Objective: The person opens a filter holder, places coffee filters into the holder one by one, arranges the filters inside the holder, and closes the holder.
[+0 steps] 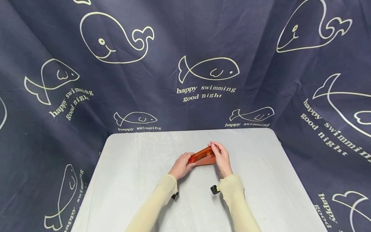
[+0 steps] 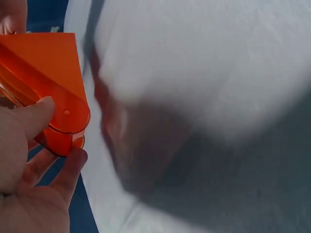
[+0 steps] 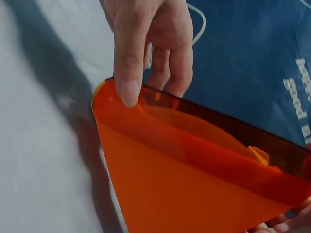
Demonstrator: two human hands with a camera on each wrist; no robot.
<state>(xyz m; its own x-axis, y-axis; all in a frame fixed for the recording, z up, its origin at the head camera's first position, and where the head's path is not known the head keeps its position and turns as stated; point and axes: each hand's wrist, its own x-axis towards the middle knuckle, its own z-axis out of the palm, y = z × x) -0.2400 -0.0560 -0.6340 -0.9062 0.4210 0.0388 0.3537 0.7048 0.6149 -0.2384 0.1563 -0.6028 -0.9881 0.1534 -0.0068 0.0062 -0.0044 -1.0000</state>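
Note:
A see-through orange plastic piece (image 1: 204, 155) is held up tilted between both hands over the table. It has a narrow bar with rounded ends and a flat, roughly triangular sheet (image 3: 184, 194) below it. My left hand (image 1: 180, 166) grips the left end, its thumb on the near face beside a small round dot and its fingers behind and under the rounded corner (image 2: 73, 114). At the other end my right hand (image 1: 222, 159) pinches the bar, thumb in front and fingers behind. A small yellow-orange tab (image 3: 259, 155) shows inside the bar. Its exact kind I cannot tell.
A white table (image 1: 133, 193) with rounded corners lies under the hands. Dark blue curtains (image 1: 162, 96) with whale and fish drawings stand behind it and on both sides. A small black device (image 1: 214, 189) sits at the right wrist.

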